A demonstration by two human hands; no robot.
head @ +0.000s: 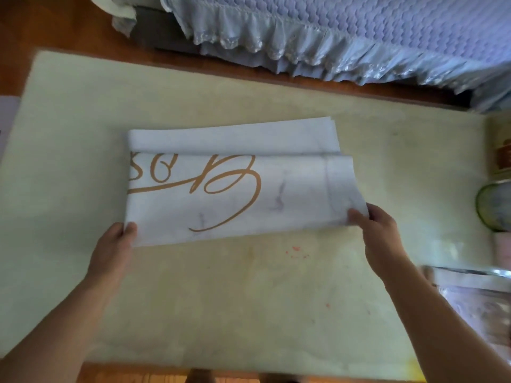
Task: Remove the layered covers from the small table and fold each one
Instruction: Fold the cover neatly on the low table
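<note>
From the head view, objects along the right edge are cut off and too blurred for us to identify, and the gold script on the white cover (235, 186) is partly folded under, so we cannot read it. The cover lies folded in layers on the pale table (249, 299), its near flap lifted. Both our arms reach forward: our left hand (113, 250) pinches the flap's near left corner, our right hand (376, 228) pinches its near right corner.

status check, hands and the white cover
Left hand and right hand pinch near corners of the folded white cover with gold script. It lies on the pale yellow table cover. Nothing obstructing.
</note>
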